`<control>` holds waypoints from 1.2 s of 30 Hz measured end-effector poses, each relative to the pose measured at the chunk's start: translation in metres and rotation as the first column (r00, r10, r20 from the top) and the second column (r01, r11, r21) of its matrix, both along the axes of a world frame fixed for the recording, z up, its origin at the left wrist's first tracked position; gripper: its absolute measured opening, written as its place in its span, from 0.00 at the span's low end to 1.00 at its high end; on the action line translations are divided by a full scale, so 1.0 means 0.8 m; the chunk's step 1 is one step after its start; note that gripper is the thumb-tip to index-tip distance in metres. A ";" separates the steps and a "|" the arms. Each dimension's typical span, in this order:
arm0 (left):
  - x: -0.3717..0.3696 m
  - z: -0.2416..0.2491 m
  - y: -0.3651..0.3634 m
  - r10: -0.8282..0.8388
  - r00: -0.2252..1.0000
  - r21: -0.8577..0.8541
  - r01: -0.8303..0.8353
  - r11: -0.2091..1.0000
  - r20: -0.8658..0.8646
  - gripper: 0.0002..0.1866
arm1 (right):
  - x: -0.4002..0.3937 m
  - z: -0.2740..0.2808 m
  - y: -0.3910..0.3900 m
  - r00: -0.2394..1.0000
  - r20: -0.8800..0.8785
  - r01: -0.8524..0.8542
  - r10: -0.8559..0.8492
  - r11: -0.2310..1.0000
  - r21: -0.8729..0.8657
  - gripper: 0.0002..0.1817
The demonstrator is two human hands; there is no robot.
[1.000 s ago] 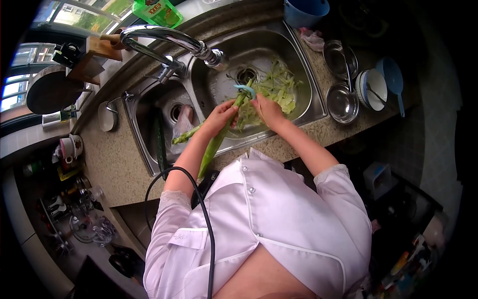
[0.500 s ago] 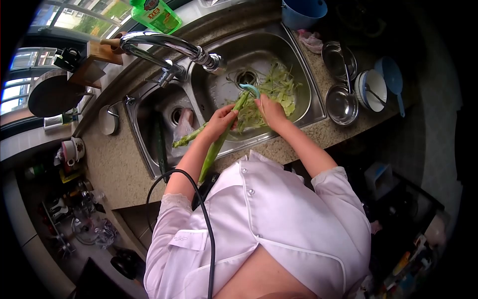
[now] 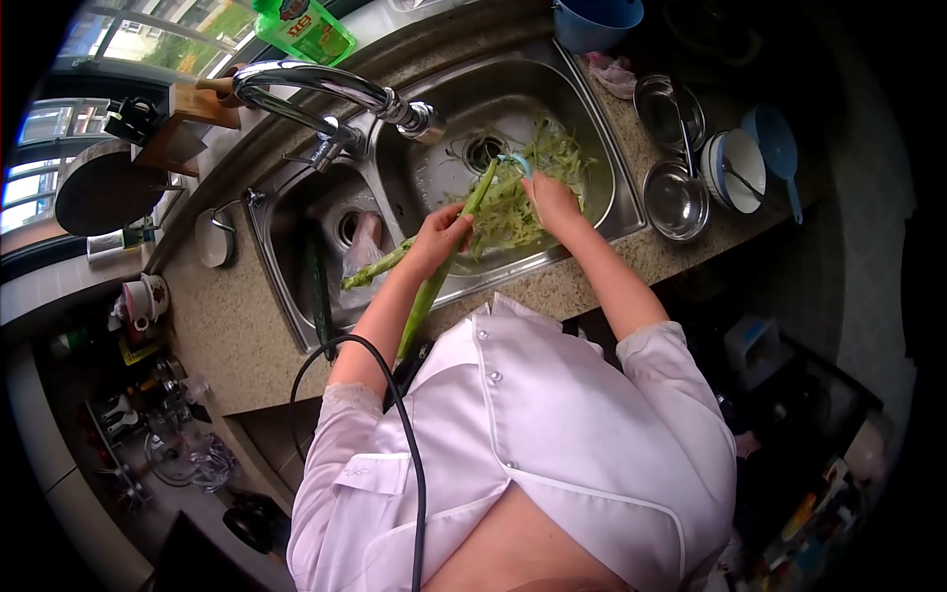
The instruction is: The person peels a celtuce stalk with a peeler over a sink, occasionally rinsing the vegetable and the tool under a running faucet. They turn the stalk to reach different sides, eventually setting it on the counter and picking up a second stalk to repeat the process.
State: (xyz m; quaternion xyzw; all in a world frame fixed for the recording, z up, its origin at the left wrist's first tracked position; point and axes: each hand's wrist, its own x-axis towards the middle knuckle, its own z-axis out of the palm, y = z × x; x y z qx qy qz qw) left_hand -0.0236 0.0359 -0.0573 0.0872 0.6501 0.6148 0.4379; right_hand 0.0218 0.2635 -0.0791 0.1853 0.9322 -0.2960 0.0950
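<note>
My left hand is wrapped round a long green stalk, which slants from the counter's front edge up over the large sink basin. In my right hand is a light blue peeler, its head near the stalk's upper tip. Pale green peelings lie in the basin below my hands, beside the drain. Another green stalk rests across the small basin at the left, partly behind my left forearm. A plastic bag with something pinkish and a dark green cucumber-like vegetable are in that basin.
A chrome faucet arches over the sink. Metal bowls, white bowls and a blue strainer stand on the right counter. A blue bucket is behind them, and a green bottle stands by the window.
My right hand with the peeler has moved slightly right and up, toward the stalk's tip. The stalk's upper end has shifted a little up and right in my left hand.
</note>
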 end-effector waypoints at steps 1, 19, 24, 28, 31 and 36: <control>0.001 0.002 0.000 0.000 1.000 0.019 -0.001 1.000 0.026 0.17 | -0.001 -0.014 0.012 1.000 -0.003 0.005 -0.005 1.000 -0.001 0.19; -0.023 0.016 -0.015 -0.088 0.865 0.247 -0.042 0.968 0.495 0.17 | 0.003 -0.021 -0.027 0.939 -0.212 0.166 -0.272 0.896 -0.413 0.19; -0.031 0.008 -0.019 -0.144 0.787 0.350 -0.096 0.932 0.600 0.17 | 0.036 0.015 -0.072 0.931 -0.360 -0.070 -0.054 0.944 -0.322 0.14; -0.037 -0.003 -0.031 -0.198 0.667 0.394 -0.155 0.906 0.718 0.17 | 0.012 0.004 -0.049 0.916 -0.393 -0.039 -0.080 0.957 -0.286 0.15; -0.039 -0.003 -0.036 -0.254 0.690 0.442 -0.106 0.891 0.677 0.17 | -0.014 -0.051 -0.025 0.933 -0.294 0.110 -0.209 0.942 -0.318 0.18; -0.039 0.002 -0.033 -0.241 0.690 0.436 -0.120 0.892 0.683 0.17 | -0.002 0.006 -0.056 0.877 -0.255 0.168 -0.408 0.755 -0.634 0.19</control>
